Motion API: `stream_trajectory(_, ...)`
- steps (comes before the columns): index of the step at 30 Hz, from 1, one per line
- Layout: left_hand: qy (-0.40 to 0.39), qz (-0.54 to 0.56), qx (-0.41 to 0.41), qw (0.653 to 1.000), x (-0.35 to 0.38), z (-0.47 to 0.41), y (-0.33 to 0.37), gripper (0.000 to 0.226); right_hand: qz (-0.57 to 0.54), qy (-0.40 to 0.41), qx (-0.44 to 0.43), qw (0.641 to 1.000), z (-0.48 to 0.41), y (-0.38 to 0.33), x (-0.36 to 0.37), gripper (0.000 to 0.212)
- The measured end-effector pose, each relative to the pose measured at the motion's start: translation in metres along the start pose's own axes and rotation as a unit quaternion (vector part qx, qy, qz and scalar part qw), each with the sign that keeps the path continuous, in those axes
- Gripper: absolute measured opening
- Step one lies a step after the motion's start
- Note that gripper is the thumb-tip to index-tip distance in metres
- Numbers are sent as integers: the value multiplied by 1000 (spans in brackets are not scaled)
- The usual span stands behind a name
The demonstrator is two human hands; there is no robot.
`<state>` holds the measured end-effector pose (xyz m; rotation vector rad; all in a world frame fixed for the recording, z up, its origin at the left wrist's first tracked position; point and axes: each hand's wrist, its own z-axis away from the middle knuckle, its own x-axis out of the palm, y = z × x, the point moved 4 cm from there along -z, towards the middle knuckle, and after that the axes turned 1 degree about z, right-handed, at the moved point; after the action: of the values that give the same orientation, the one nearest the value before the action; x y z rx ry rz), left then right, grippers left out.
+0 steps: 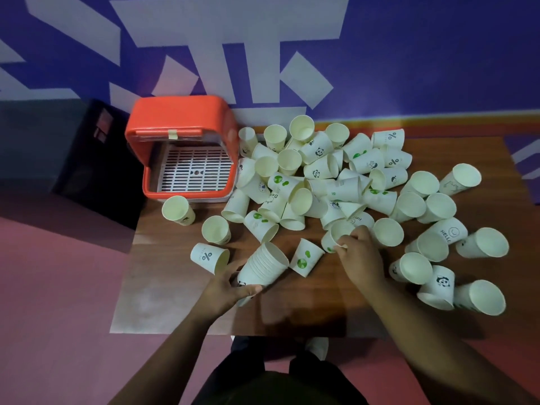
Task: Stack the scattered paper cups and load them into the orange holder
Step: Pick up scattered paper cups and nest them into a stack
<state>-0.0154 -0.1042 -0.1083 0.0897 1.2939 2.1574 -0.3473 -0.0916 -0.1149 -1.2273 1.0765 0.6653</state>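
Note:
My left hand [225, 290] grips the base of a stack of nested paper cups [264, 266], held tilted with its mouth pointing up and right. My right hand [361, 255] pinches the rim of a single cup with green dots [336, 236] at the near edge of the pile. Several loose white paper cups [318, 176] lie scattered on their sides or upright across the wooden table [181, 276]. The orange holder [181, 121] stands open at the table's far left corner, and its white slatted tray [194, 171] holds nothing.
A cup with green dots [305, 258] lies between my hands. A percent-sign cup [209, 257] lies left of the stack. A black speaker box [93, 159] sits on the floor left of the table. A purple and white wall rises behind.

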Motion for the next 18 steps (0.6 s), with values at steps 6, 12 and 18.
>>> stream_trajectory(6,-18,-2,7,1000,8,-11,6,59,-211,69,35,974,3,-31,-52,12)
stream_trajectory(12,-40,-25,20,999,18,-16,14,59,-369,-154,111,910,6,-63,-56,26)
stream_trajectory(18,-66,-18,36,997,25,-9,23,60,-378,-243,97,888,30,-84,-18,18)
